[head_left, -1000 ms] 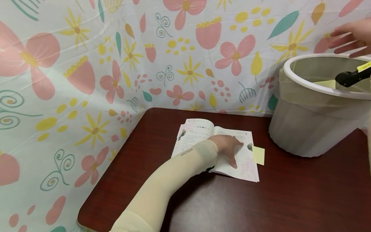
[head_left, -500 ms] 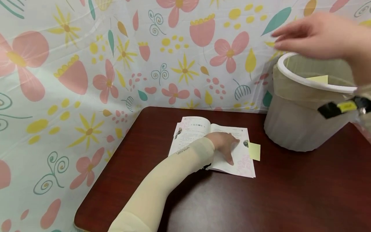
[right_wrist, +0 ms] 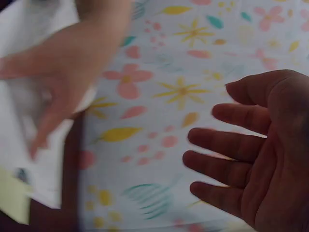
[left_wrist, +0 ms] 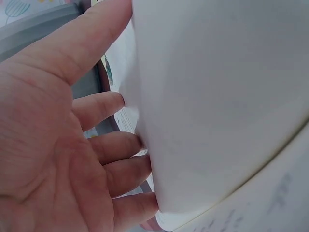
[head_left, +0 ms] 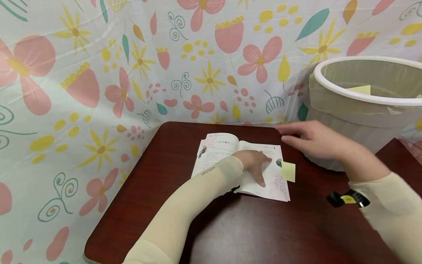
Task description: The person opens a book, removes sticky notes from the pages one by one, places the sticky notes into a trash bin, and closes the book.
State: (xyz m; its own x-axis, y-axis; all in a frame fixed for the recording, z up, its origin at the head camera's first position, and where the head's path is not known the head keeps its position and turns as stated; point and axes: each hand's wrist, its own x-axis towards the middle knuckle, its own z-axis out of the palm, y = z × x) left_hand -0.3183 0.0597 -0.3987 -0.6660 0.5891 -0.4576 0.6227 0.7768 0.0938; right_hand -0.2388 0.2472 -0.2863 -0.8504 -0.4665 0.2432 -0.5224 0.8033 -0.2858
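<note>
An open book lies on the dark wooden table. My left hand rests on its right-hand page, fingers and thumb spread. In the left wrist view the fingertips of that left hand touch the white page. A pale yellow sticky note sticks out from the book's right edge. My right hand is in the air between the book and the bin, fingers extended and holding nothing. The right wrist view shows this right hand with its fingers loosely apart, the sticky note at the lower left.
A grey bin with a white rim and a liner stands at the right, a yellow paper piece inside it. Behind the table hangs a flower-patterned cloth. Both forearms wear cream sleeves.
My right hand has come from over the bin, down and left toward the book. My left hand stays on the page. The head view has shifted slightly to the right.
</note>
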